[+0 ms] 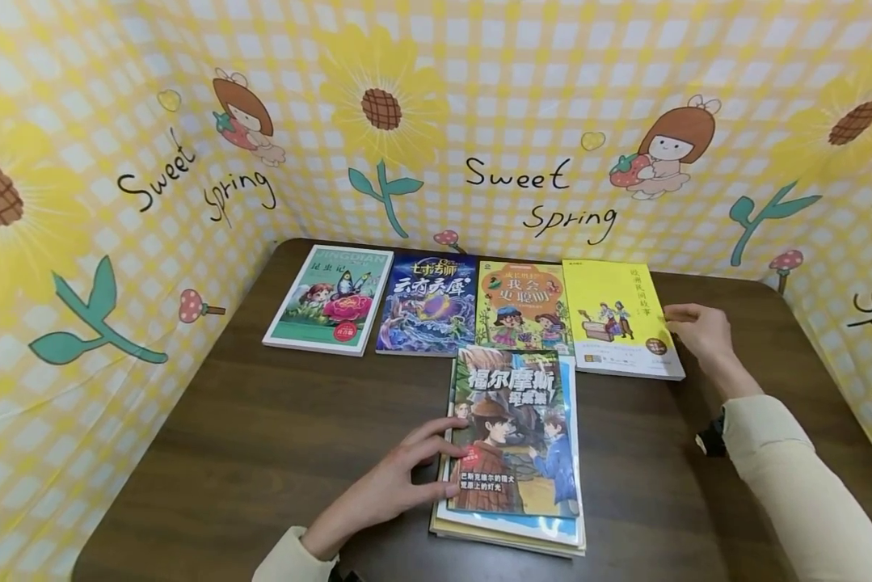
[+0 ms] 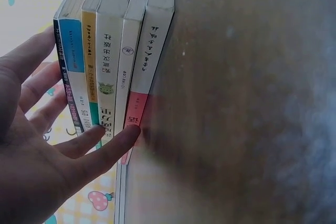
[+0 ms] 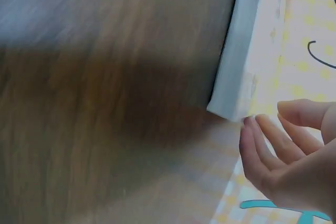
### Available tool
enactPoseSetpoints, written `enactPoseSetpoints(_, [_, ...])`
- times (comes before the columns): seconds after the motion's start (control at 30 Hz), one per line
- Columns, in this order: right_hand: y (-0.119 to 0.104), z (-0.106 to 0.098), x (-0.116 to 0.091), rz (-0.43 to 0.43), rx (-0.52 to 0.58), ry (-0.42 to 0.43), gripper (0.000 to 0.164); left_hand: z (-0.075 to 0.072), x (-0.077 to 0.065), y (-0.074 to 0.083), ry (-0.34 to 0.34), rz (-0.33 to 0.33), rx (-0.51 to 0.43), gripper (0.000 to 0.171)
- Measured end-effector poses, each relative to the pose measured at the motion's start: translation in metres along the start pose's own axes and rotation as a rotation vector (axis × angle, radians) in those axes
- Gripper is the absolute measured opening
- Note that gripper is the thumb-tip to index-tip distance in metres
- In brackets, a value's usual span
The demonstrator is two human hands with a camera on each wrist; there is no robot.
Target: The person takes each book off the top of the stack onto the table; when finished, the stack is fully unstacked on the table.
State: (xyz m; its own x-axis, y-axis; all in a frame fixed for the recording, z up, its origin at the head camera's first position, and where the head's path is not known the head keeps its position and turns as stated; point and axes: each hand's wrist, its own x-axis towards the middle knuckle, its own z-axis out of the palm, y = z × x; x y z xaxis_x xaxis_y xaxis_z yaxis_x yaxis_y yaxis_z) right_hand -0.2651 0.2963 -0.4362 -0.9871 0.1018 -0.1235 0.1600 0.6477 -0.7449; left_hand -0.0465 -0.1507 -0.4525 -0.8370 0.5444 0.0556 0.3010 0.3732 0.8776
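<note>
My left hand (image 1: 395,477) rests against the left side of a stack of books. On top lies a book with a detective cover (image 1: 511,440); one finger and the thumb reach its edge. In the left wrist view, my spread fingers lie along the spines (image 2: 107,61). At the right end of a row of books is a yellow book (image 1: 610,307). My right hand (image 1: 701,335) is at its right edge, fingers bent and fingertips right at the edge. The right wrist view shows the thumb apart from the fingers, beside the corner of the book's pale page block (image 3: 231,77).
Left of the yellow book, an orange book (image 1: 523,303), a blue-purple book (image 1: 427,307) and a green book (image 1: 330,299) lie face up in a row. A yellow checked cloth (image 1: 436,121) rises behind the dark wooden table (image 1: 261,444) and along its sides.
</note>
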Motion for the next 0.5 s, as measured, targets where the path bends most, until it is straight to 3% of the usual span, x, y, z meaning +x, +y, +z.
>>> enactPoseSetpoints(0.2, [-0.016,-0.003,-0.023,-0.073,0.010,0.047,0.039,-0.001,0.000,0.000,-0.002,-0.013,-0.011,0.030])
enactPoseSetpoints(0.5, [-0.048,0.029,-0.101,-0.287,0.087,-0.031,0.033,-0.001,0.002,-0.001,0.001,0.011,0.002,0.032])
